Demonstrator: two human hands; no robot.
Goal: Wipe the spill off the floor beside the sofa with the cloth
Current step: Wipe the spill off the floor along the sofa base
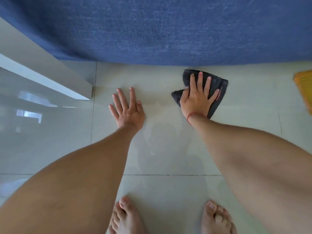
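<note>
A dark grey cloth (217,85) lies crumpled on the pale tiled floor (168,191), just in front of the blue sofa (168,31). My right hand (197,97) presses flat on the cloth with its fingers spread, a red thread around the wrist. My left hand (127,108) rests flat on the bare tile to the left of the cloth, fingers apart, holding nothing. A faint wet sheen (157,142) shows on the tile between my forearms.
A white furniture panel (42,71) juts in from the left and ends near my left hand. An orange object (303,88) lies at the right edge. My bare feet (126,217) stand at the bottom of the view.
</note>
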